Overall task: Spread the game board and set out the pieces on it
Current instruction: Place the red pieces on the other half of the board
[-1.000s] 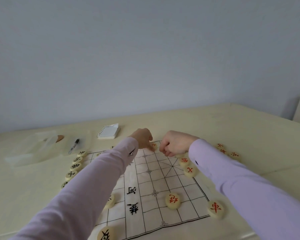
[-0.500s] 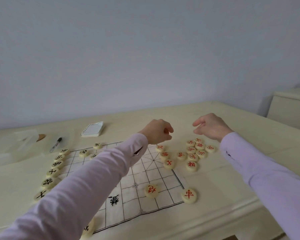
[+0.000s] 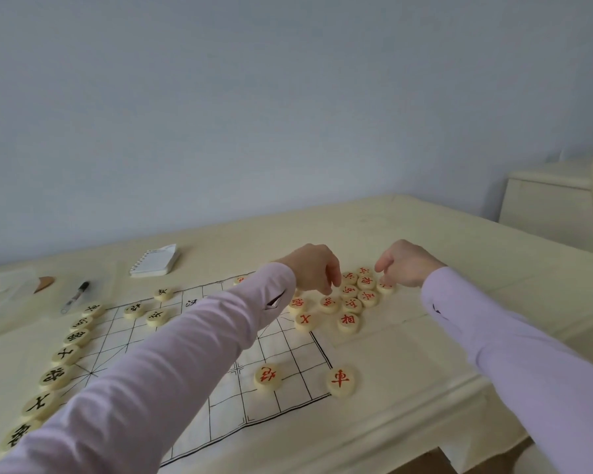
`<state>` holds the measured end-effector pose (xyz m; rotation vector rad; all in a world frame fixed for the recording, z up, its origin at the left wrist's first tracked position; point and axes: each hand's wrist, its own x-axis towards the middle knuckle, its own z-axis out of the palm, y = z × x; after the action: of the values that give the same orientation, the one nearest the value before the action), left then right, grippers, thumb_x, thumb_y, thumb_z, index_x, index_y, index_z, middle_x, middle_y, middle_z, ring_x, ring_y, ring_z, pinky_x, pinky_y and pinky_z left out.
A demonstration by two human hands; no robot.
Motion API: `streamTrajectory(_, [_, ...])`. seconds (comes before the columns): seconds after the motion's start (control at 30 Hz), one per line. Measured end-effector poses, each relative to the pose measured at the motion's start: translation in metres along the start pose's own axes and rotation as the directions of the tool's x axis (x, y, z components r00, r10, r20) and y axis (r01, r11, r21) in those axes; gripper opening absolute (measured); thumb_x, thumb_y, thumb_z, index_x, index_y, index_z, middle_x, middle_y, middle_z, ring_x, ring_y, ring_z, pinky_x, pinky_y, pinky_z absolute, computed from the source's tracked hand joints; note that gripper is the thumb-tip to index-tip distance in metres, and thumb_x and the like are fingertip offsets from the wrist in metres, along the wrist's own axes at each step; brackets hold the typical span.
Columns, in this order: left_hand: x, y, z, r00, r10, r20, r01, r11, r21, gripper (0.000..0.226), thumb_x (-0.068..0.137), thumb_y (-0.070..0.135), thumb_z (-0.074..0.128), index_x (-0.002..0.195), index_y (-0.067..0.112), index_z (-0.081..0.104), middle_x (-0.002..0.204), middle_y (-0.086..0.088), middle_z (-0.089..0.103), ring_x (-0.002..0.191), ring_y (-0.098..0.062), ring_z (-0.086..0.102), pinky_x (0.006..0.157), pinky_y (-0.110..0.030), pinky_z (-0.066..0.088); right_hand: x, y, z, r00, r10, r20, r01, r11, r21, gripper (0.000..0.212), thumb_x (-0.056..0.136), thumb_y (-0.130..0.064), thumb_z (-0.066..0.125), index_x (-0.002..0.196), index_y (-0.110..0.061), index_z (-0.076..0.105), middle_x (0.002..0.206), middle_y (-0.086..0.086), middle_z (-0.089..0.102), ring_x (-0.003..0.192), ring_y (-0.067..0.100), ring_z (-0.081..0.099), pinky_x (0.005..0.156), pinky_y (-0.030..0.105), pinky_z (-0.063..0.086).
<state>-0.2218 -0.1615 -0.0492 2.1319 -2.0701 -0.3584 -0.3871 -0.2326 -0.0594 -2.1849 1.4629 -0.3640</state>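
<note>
Xiangqi board (image 3: 288, 357) lies spread on the table (image 3: 425, 234), notepad (image 3: 154, 263) and pen (image 3: 75, 297) beyond it. The left sleeve (image 3: 185, 354) crosses it. Left hand (image 3: 310, 270) and right hand (image 3: 408, 265) curl down over the red pieces (image 3: 351, 295) beside its edge; whether either grips one cannot be told.

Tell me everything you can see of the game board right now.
The game board is a thin white sheet, cloth or paper by its look, printed with a black grid and some black characters. It lies spread flat on the cream table. Black-lettered pieces line its left edge, red-lettered pieces sit on its right side, and the left sleeve crosses over it.
</note>
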Motion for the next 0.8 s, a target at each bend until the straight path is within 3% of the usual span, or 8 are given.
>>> streamTrajectory(0.17, [-0.001,0.001,0.001,0.998,-0.01,0.058,0.01,1.0,0.01,0.027,0.083,0.004,0.063,0.106,0.016,0.067,0.092,0.004,0.062,0.081,-0.013,0.055,0.061,-0.019,0.042,0.001,0.006,0.005,1.0,-0.009,-0.005,0.009,1.0,0.004,0.036,0.087,-0.004,0.059,0.12,-0.016,0.064,0.122,0.006,0.061,0.113,0.022,0.057,0.091,0.027,0.043])
streamTrajectory(0.33, [-0.001,-0.002,0.0,1.0,-0.028,-0.006,0.028,0.999,0.03,0.036,0.086,-0.003,0.046,0.105,0.017,0.068,0.099,0.003,0.067,0.099,-0.017,0.063,0.09,-0.032,0.052,0.004,0.009,0.007,0.998,-0.025,-0.05,0.027,0.998,0.048,0.035,0.085,-0.003,0.06,0.117,-0.015,0.066,0.12,0.005,0.063,0.113,0.022,0.057,0.09,0.026,0.043])
streamTrajectory(0.47, [-0.002,-0.003,0.003,0.998,-0.052,0.03,0.051,0.998,0.023,0.034,0.083,0.003,0.05,0.104,0.022,0.067,0.088,0.012,0.059,0.089,-0.015,0.06,0.083,-0.03,0.052,0.008,0.01,0.006,0.996,-0.007,-0.091,0.012,0.998,0.055,0.037,0.086,-0.006,0.061,0.121,-0.014,0.061,0.121,0.007,0.061,0.113,0.024,0.056,0.086,0.025,0.041])
streamTrajectory(0.63, [-0.002,-0.003,0.006,0.994,-0.051,0.092,0.048,0.998,0.031,0.028,0.085,0.009,0.06,0.111,0.02,0.065,0.099,0.007,0.062,0.087,-0.014,0.058,0.084,-0.029,0.049,0.013,0.009,0.011,0.995,-0.05,-0.085,0.053,0.998,0.028,0.034,0.088,-0.002,0.051,0.115,-0.017,0.067,0.123,0.005,0.062,0.112,0.023,0.058,0.09,0.027,0.045])
streamTrajectory(0.8, [-0.001,-0.003,0.005,0.998,-0.04,0.044,0.04,0.999,-0.017,0.031,0.084,0.003,0.053,0.108,0.018,0.065,0.092,0.004,0.062,0.075,-0.016,0.059,0.069,-0.024,0.05,0.016,0.01,0.012,0.991,-0.126,-0.043,0.123,0.991,-0.055,0.041,0.089,0.003,0.045,0.111,-0.021,0.07,0.126,0.003,0.061,0.113,0.022,0.057,0.087,0.024,0.044])
